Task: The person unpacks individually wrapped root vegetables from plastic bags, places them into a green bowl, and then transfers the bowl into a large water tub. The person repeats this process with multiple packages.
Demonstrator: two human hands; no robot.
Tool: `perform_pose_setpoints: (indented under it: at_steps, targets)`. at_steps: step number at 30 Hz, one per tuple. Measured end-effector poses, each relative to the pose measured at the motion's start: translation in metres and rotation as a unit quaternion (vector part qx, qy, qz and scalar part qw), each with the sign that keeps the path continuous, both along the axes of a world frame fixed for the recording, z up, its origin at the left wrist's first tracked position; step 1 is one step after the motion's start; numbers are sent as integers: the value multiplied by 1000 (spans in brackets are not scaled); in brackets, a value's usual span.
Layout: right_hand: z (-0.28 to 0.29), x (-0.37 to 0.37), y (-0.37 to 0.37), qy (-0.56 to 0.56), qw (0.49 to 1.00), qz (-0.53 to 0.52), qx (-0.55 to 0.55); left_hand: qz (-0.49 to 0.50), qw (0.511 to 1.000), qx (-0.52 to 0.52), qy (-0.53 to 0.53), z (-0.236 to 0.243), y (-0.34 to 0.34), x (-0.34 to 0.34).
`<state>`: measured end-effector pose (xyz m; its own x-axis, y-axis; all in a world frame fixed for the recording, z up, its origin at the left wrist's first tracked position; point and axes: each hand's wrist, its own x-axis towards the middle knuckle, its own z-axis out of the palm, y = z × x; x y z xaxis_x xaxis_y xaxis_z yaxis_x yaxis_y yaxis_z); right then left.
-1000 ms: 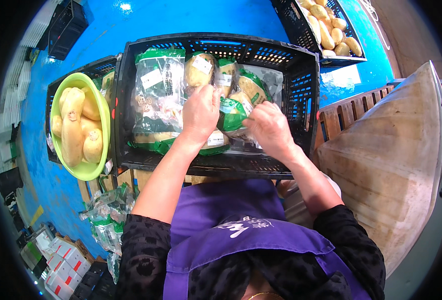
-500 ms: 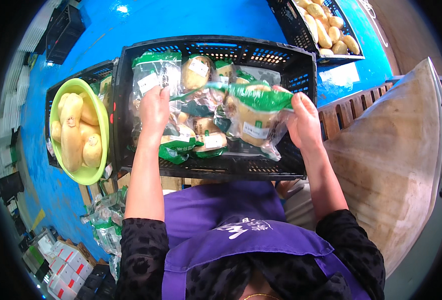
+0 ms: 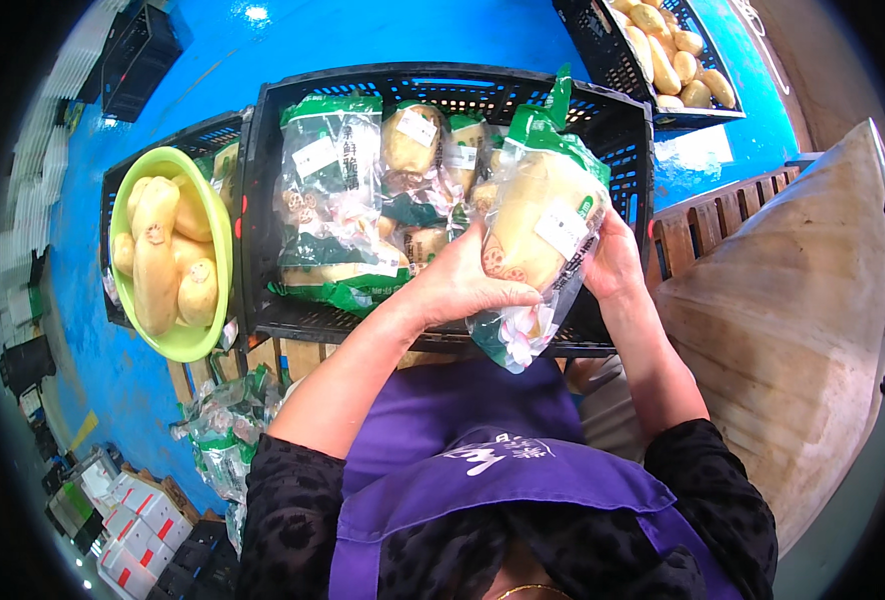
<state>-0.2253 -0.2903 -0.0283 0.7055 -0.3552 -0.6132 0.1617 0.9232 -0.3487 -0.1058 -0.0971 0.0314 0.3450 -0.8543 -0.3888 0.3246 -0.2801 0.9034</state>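
Observation:
Both my hands hold a clear plastic bag of lotus root [image 3: 535, 215] with a green band and a white label, tilted above the right side of a black crate [image 3: 631, 130]. My left hand [image 3: 460, 278] grips its lower left side, thumb across the front. My right hand [image 3: 613, 258] holds the right edge, its fingers partly behind the bag. To the left in the crate lie several similar bags, among them a flat-topped packed bag [image 3: 331, 160] and another labelled bag [image 3: 410, 145].
A yellow-green basin [image 3: 225, 230] of bare lotus roots [image 3: 156, 265] stands at the left, on another black crate. Loose plastic bags [image 3: 225, 425] hang below it. Another crate of roots [image 3: 678, 55] is at the far right, beside a wooden pallet [image 3: 708, 228] and a large pale-brown sheet [image 3: 778, 330].
My left hand has moved right, from the bag's stretched top end to its lower side. The bag has turned more upright, its green end now pointing up and away.

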Motion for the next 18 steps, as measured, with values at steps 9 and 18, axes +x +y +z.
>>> perform_pose_setpoints:
  at_steps: [9, 18]
  targets:
    - [-8, 6, 2, -8, 996, 86, -12, 3, 998, 56, -29, 27, 15, -1]
    - [7, 18, 8, -72, 973, 210, -65, 92, 991, 99, -17, 46, 58, 42]
